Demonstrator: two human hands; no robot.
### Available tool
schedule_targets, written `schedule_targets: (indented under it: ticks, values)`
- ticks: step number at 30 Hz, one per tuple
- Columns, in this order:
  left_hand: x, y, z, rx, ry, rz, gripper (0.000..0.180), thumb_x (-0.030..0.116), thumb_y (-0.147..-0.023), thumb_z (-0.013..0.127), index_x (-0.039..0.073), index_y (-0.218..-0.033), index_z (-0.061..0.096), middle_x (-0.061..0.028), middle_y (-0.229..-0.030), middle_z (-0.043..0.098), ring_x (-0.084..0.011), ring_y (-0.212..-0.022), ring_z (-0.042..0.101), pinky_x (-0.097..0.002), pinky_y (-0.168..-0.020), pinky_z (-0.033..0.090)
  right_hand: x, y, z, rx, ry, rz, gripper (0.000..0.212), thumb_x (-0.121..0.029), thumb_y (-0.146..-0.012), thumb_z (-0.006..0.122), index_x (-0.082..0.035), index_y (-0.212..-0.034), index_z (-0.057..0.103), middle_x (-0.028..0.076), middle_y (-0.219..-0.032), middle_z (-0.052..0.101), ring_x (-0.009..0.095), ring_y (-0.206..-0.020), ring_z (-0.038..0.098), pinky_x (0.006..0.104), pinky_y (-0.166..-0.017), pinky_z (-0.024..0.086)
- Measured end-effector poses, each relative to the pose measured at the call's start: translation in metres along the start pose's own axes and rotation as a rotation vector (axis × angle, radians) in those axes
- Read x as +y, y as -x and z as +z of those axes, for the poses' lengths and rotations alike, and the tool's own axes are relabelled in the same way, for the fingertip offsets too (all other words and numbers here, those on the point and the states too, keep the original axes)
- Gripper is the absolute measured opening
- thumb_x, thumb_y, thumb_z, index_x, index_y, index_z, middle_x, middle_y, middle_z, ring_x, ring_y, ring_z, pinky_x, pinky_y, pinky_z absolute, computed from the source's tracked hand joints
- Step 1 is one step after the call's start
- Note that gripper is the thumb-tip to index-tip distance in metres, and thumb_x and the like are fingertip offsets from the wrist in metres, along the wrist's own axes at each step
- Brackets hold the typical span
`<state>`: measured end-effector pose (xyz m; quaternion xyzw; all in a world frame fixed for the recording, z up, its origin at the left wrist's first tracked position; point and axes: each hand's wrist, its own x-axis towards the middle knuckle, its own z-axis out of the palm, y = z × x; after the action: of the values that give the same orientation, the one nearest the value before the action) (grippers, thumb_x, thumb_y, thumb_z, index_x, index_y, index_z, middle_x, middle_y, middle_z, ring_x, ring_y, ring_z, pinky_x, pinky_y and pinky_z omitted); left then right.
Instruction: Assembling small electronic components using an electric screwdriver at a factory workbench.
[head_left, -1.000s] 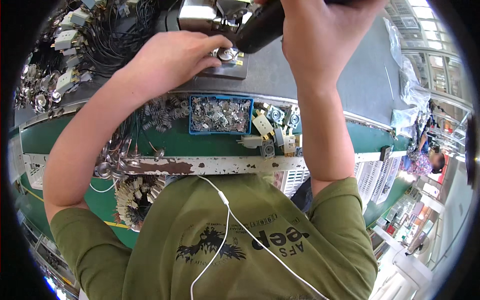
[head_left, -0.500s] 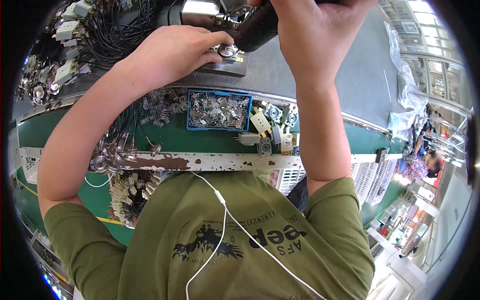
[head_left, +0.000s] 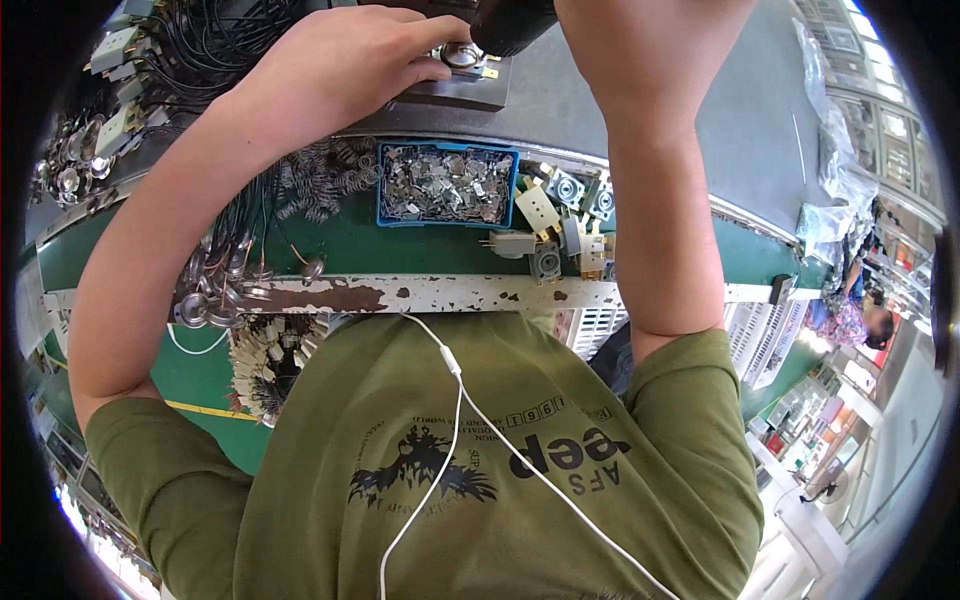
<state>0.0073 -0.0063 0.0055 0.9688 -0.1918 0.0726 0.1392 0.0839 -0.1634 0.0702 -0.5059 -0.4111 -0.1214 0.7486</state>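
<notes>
My left hand (head_left: 345,65) is closed in a pinch, thumb and forefinger at the side of a small round metal part (head_left: 462,56) with brass-coloured tabs. This part rests on a dark metal block (head_left: 465,92) at the far side of the bench. Just beyond it, at the top edge, is the dark end of what looks like an electric screwdriver (head_left: 512,24), close to the part. My right hand (head_left: 650,50) is closed round that tool; its fingers lie beyond the top edge.
Nearer me, a blue tray (head_left: 380,215) holds small metal pieces. White switch-like units (head_left: 538,210) lie right of it, coiled springs (head_left: 325,180) left. Black-wired parts (head_left: 215,40) crowd the far left. Clear plastic (head_left: 828,220) lies at the right; a person (head_left: 848,322) is farther off.
The view has shifted, so bench and hands sit higher in the picture and less of the tool shows. Left fingers stay at the metal part, with the tool end still close by.
</notes>
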Motion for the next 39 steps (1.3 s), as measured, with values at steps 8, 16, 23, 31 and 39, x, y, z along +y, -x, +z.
schedule_targets:
  ticks: [8,16,23,31,39]
  values:
    - [0.02,-0.004,-0.015,0.096,-0.174,0.176,0.024,0.019,-0.088,0.07,0.011,-0.11,0.064,-0.0062,-0.096,0.066,-0.027,-0.098,0.066,-0.0396,-0.084,0.054,-0.024,-0.001,-0.053,0.06,0.069,0.037,0.054,-0.002,-0.091,0.076,-0.001,-0.131,0.04,0.01,-0.093,0.068,0.015,-0.072,0.069,0.0274,-0.064,0.059]
    - [0.053,0.02,0.001,-0.145,-0.133,0.327,0.008,0.018,-0.073,0.069,0.015,-0.065,0.067,0.0001,-0.082,0.063,-0.0172,-0.092,0.063,-0.0306,-0.08,0.049,-0.034,-0.017,-0.034,0.05,0.106,-0.012,0.05,-0.005,-0.092,0.076,-0.001,-0.129,0.043,0.01,-0.09,0.067,0.015,-0.067,0.067,0.0269,-0.061,0.058]
    - [0.057,0.013,-0.003,-0.258,0.156,0.258,0.011,0.013,-0.086,0.064,0.006,-0.094,0.063,-0.0079,-0.079,0.063,-0.0281,-0.084,0.066,-0.04,-0.077,0.053,-0.04,-0.041,-0.012,0.058,0.138,-0.107,0.047,-0.007,-0.093,0.076,-0.001,-0.127,0.045,0.009,-0.088,0.067,0.014,-0.064,0.066,0.0265,-0.059,0.057]
    - [0.051,0.019,-0.002,-0.23,0.399,0.201,0.015,0.01,-0.085,0.065,0.0,-0.096,0.064,-0.0159,-0.085,0.066,-0.0359,-0.088,0.069,-0.0482,-0.078,0.056,-0.016,-0.044,0.008,0.205,-0.336,-0.027,0.018,-0.005,-0.096,0.073,0.0,-0.106,0.059,0.005,-0.073,0.064,0.013,-0.056,0.061,0.026,-0.052,0.049]
    - [0.05,0.017,-0.01,-0.252,0.387,0.224,0.013,0.013,-0.083,0.07,0.001,-0.087,0.066,-0.0156,-0.079,0.066,-0.0368,-0.083,0.069,-0.0488,-0.076,0.056,0.011,-0.052,0.013,0.082,-0.632,-0.242,0.015,0.001,-0.094,0.074,0.002,-0.104,0.063,0.007,-0.081,0.067,0.012,-0.058,0.062,0.0261,-0.052,0.05]
